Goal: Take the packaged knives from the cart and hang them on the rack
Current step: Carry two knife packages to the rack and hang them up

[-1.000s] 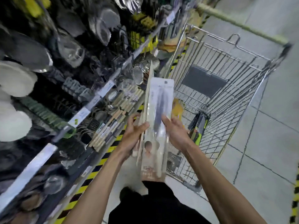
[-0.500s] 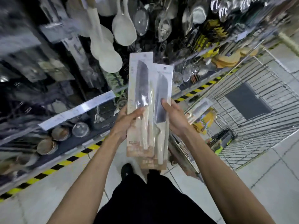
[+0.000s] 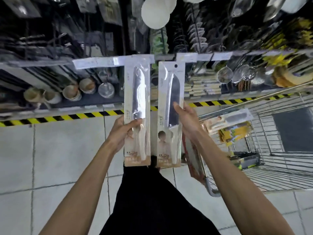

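Note:
I hold two packaged knives upright, side by side, in front of the shelving. My left hand (image 3: 122,131) grips the left packaged knife (image 3: 137,92) by its lower half, thumb across the front. My right hand (image 3: 187,121) grips the right packaged knife (image 3: 171,99) from its right edge, thumb on the blade area. A small gap separates the two packs. Each has a hang hole at the top. The wire cart (image 3: 279,173) stands at the right, with another packaged knife (image 3: 228,120) and yellow packs inside.
The rack (image 3: 101,36) ahead is crowded with hanging utensils, ladles and strainers (image 3: 240,75). A lower shelf holds bowls (image 3: 71,92). Yellow-black tape (image 3: 67,117) marks the shelf base on the tiled floor. The cart's near corner stands close to my right forearm.
I have turned to face the shelving squarely. The two packs, overlapping before, are now pulled apart, one in each hand, and held a little higher.

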